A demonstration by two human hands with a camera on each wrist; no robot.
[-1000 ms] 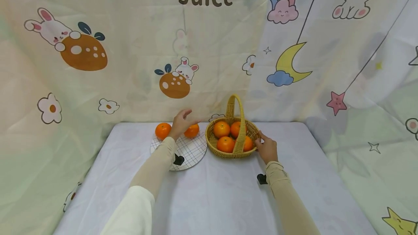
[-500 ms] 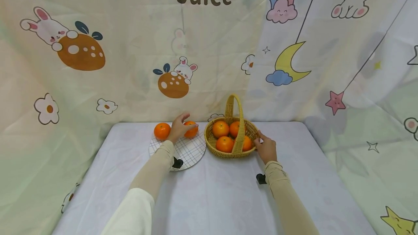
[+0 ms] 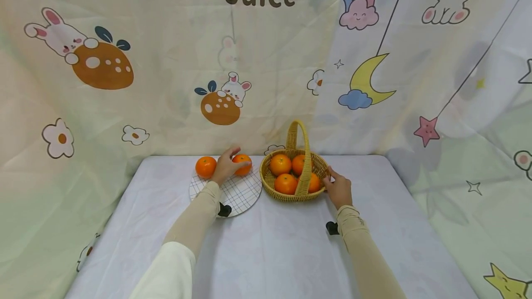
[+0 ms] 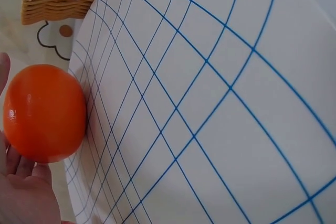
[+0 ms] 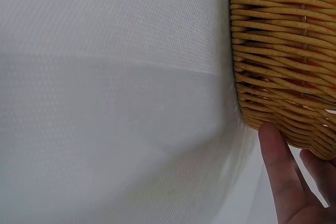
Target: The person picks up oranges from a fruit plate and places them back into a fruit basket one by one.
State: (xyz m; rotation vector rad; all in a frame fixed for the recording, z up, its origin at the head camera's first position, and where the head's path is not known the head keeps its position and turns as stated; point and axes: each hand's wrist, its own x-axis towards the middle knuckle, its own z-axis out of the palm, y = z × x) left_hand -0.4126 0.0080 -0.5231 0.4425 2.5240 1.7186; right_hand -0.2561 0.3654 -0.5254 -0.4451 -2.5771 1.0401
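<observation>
My left hand (image 3: 226, 165) reaches over the far side of a round white plate (image 3: 245, 202) with blue grid lines. Its fingers and thumb are spread about an orange (image 3: 243, 164) resting there. In the left wrist view the fingers lie close beside that orange (image 4: 44, 114); whether they touch it is hard to tell. Another orange (image 3: 205, 167) sits left of the hand. My right hand (image 3: 340, 189) holds the right end of a yellow wicker basket (image 3: 291, 196). In the right wrist view, thumb and finger touch its woven wall (image 5: 283, 51). Several oranges (image 3: 285, 183) lie inside.
The basket's tall arched handle (image 3: 306, 160) rises over the fruit. A white cloth (image 3: 282, 253) covers the table. Behind it hangs a printed curtain (image 3: 166, 59) with cartoon rabbits and the word Juice, close to the table's far edge.
My left hand has come down from above the plate, and its fingers and thumb now stand about the right-hand orange. My right hand and the basket have stayed in place.
</observation>
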